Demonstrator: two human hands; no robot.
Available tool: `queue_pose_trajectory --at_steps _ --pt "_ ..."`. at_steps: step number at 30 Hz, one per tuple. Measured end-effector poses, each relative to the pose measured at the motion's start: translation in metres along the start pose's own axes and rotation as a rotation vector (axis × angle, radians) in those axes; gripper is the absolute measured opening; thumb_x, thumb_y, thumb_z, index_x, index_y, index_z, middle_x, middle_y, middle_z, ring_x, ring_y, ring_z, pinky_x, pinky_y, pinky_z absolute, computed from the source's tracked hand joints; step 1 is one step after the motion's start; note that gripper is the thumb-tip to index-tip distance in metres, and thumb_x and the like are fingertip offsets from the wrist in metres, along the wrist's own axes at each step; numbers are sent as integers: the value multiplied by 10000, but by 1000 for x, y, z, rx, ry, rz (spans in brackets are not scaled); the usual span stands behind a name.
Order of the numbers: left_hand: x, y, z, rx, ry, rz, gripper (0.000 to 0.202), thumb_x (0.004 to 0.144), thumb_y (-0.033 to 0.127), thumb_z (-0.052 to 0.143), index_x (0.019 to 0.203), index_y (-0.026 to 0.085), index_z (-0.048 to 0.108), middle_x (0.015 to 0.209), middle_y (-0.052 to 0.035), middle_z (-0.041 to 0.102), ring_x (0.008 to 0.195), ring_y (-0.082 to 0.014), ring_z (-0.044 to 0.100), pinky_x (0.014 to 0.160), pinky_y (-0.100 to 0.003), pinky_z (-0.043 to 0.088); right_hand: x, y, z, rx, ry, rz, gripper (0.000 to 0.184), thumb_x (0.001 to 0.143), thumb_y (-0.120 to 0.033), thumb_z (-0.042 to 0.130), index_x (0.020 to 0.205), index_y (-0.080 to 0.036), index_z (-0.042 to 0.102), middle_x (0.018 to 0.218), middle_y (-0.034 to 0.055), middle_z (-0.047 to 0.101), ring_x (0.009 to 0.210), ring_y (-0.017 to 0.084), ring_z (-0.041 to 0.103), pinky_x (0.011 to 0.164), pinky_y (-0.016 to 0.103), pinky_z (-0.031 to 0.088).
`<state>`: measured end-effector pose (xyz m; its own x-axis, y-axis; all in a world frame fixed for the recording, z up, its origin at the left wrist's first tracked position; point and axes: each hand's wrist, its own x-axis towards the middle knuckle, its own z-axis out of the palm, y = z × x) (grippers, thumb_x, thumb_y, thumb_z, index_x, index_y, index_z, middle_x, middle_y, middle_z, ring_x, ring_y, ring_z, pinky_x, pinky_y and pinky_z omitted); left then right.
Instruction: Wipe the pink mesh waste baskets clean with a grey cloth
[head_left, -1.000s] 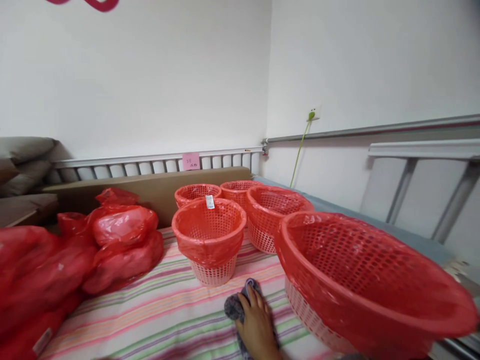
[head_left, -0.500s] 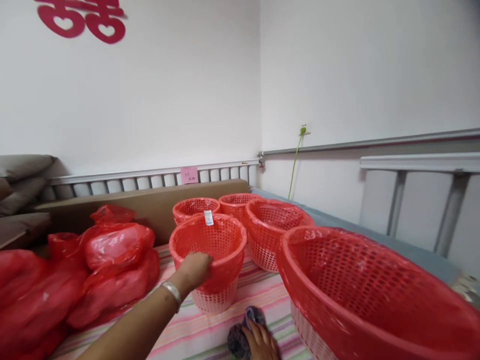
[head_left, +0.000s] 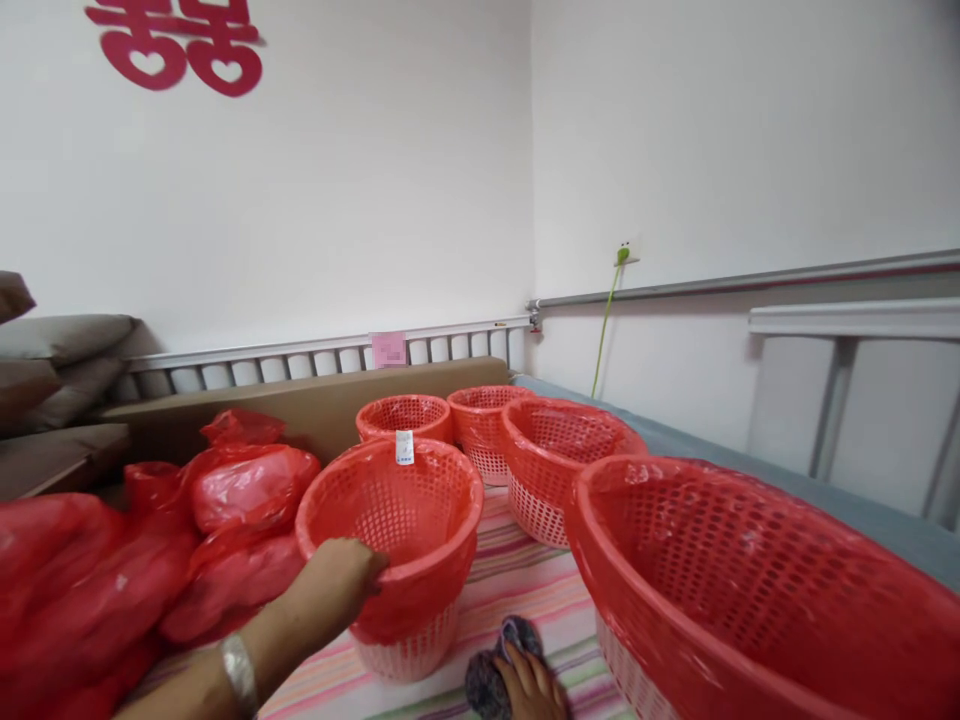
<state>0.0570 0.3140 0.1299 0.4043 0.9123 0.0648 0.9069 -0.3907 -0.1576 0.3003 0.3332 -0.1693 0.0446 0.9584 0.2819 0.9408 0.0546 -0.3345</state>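
My left hand point(head_left: 341, 585) grips the near rim of a red mesh basket point(head_left: 405, 520) lined with a red plastic bag; the basket tilts toward me and carries a small white label at its far rim. A silver bangle sits on that wrist. My right hand point(head_left: 529, 685) rests at the bottom edge on a dark grey cloth point(head_left: 487, 675), fingers curled over it, on the striped sheet point(head_left: 517, 590). A large red basket point(head_left: 750, 590) fills the lower right beside that hand.
Three more lined red baskets point(head_left: 562, 440) stand behind, near a brown board point(head_left: 300, 400) and a metal rail. Bulging red plastic bags point(head_left: 150, 550) are heaped at the left. Grey cushions lie far left. A green cable hangs from a wall socket.
My left hand came into view, reached the labelled basket, took its rim, and has pulled it nearer and tilted it. The right hand stayed on the cloth.
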Motion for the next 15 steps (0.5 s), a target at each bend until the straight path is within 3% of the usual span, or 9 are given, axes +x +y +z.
queue_pose_trajectory --at_steps 8,12,15 --pt "-4 16 -41 33 129 -2 216 827 197 476 734 204 671 728 -87 734 715 -253 697 597 -294 464 -1 -4 -7 7 -16 1 592 556 -180 544 1129 -303 625 1306 -33 525 1198 287 463 975 414 361" --pt "20 28 -25 23 100 70 191 810 172 498 780 179 687 757 -136 734 751 -311 697 620 -361 499 -3 -8 -12 -48 -10 -9 629 523 -151 519 1126 -292 629 1305 -20 525 1198 299 463 971 439 368" --pt "38 30 -7 -24 75 76 149 768 153 553 811 154 696 770 -140 735 754 -292 697 654 -359 520 -4 -9 -15 -80 8 -30 612 538 -162 512 1125 -285 631 1284 -3 546 1183 306 478 961 451 377"
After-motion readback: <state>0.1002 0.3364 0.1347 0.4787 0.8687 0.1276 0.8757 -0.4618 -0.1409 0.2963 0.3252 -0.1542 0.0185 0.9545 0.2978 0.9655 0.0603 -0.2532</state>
